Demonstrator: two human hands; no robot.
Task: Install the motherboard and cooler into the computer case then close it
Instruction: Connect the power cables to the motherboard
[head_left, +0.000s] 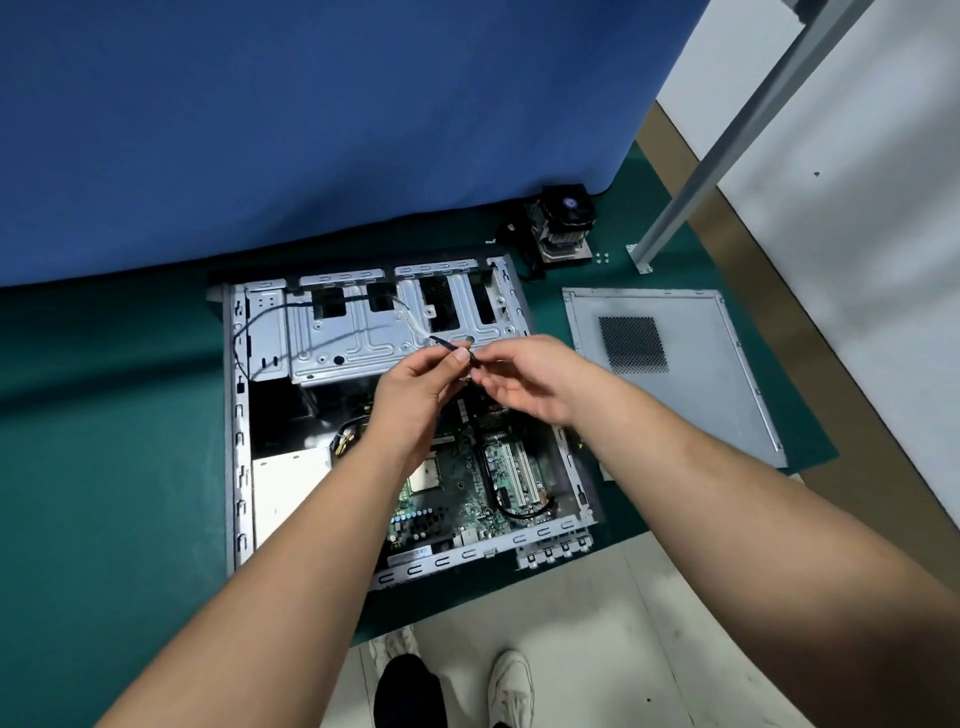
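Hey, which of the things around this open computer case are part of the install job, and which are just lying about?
Part of the job:
computer case
motherboard
cooler
side panel
screws
thin cable, pinched by left hand and right hand

Lying about:
blue cloth
metal post
green mat

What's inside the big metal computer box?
Inside the computer case lies a green motherboard, a silver drive cage and some wires. The person's arms cover part of the board, so what sits beneath them is hidden.
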